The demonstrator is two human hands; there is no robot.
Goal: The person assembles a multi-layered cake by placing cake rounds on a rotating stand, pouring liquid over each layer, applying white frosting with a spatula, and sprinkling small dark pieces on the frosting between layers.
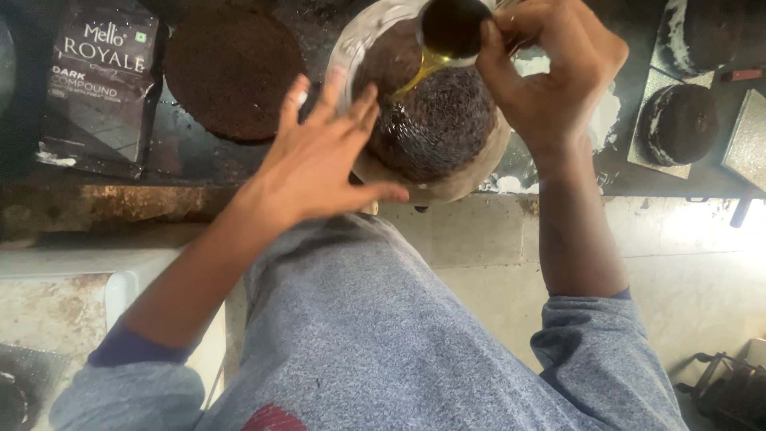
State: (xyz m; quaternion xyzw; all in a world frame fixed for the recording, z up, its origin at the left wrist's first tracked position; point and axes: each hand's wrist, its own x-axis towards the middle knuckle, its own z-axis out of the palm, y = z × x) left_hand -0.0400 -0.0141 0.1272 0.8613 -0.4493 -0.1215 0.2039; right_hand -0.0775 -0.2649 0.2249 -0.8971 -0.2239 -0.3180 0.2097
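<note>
A dark foil packet (100,84) with a torn white edge is seen at the far left of the dark table (191,156). Just right of it, a bare round chocolate cake layer (233,70) lies flat, uncovered. The left hand (323,160) is held spread wide, fingers splayed, holding nothing; its fingertips reach the near left edge of the round turntable board (447,187), though contact cannot be confirmed. On that board, at the table's front edge, a dark chocolate cake (439,120) sits, its top wet and glistening. A thin amber stream of syrup (419,73) is poured onto the cake from a small tilted metal cup (453,28), which is gripped at its rim by the right hand (550,72), fingers closed around it. White cream smears (606,112) are noted on the table beside the right wrist. Further right, two dark cakes, one (678,124) on a square board and one (706,32) behind it, stand well apart from the hands.
</note>
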